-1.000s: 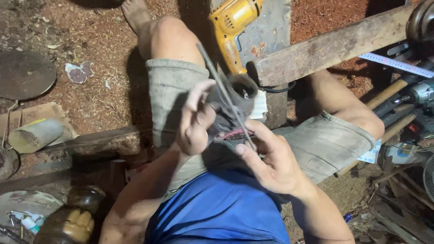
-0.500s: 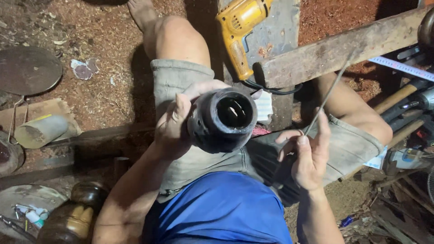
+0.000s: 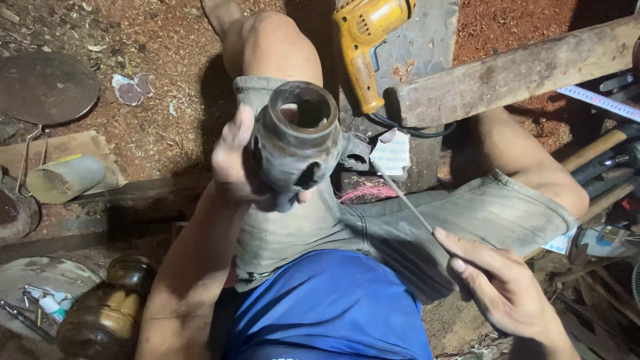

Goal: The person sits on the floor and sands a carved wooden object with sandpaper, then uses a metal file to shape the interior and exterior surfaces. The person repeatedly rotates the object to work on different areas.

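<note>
My left hand (image 3: 235, 160) grips a dark, rough hollow vessel (image 3: 297, 143) with a round open mouth, held up over my left thigh with the mouth facing upward toward the camera. My right hand (image 3: 497, 283) is lower right, over my right thigh, pinching a thin metal rod (image 3: 402, 195) that slants up toward the vessel's side. The rod's tip is near a small side opening on the vessel; whether it touches cannot be told. I am seated in grey shorts and a blue shirt.
A yellow electric drill (image 3: 365, 43) lies on a grey slab ahead, next to a wooden beam (image 3: 513, 70). Hammer handles (image 3: 600, 150) and a tape measure (image 3: 597, 101) lie at right. At left are a round metal disc (image 3: 43, 87), a cylinder (image 3: 63, 179) and a brown carved vase (image 3: 107, 313).
The vessel has tilted so its mouth faces up and moved higher. My right hand dropped to the lower right, and the rod now points toward the vessel's side.
</note>
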